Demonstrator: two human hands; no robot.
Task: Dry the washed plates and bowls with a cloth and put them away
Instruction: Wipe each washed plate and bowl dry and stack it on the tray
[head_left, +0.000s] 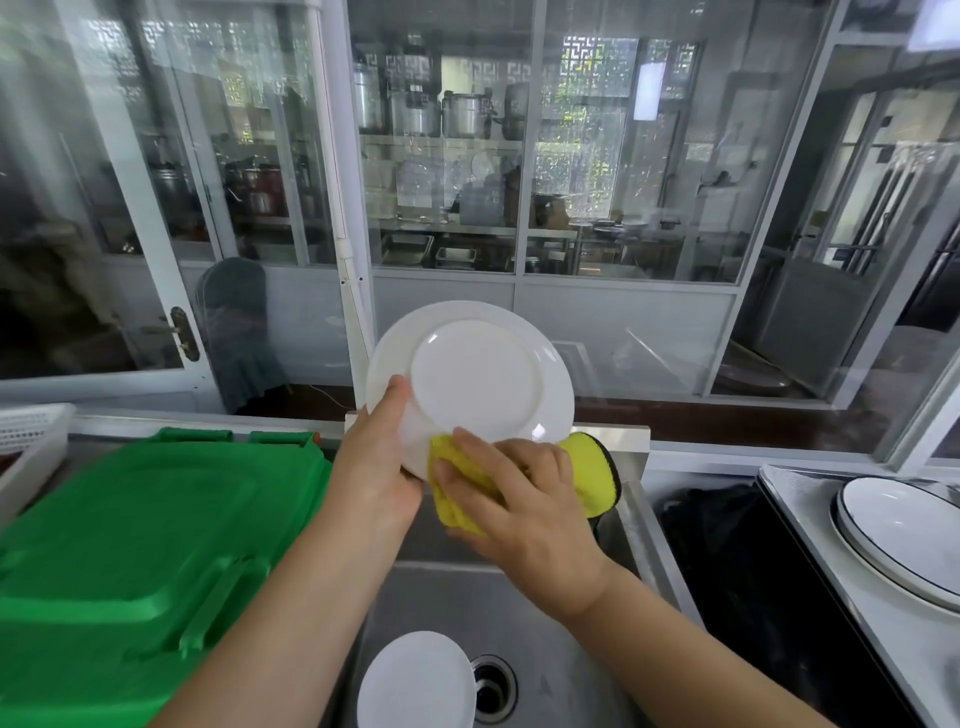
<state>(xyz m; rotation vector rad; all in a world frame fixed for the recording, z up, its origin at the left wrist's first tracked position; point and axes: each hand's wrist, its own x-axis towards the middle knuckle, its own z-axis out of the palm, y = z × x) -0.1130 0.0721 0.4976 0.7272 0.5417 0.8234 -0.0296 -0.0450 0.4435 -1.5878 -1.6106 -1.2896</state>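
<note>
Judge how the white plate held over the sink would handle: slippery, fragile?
The plate looks glazed and glossy, so probably slippery if damp. It seems rigid ceramic, likely to chip if dropped into the sink. The left hand holds only its rim.

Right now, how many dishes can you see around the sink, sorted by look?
Plain white, held over the sink: 1, the white plate
Plain white, lying in the sink: 1, the white dish
White with dark rim, on the right counter: at least 1, the rimmed dish
Total: 3
</note>
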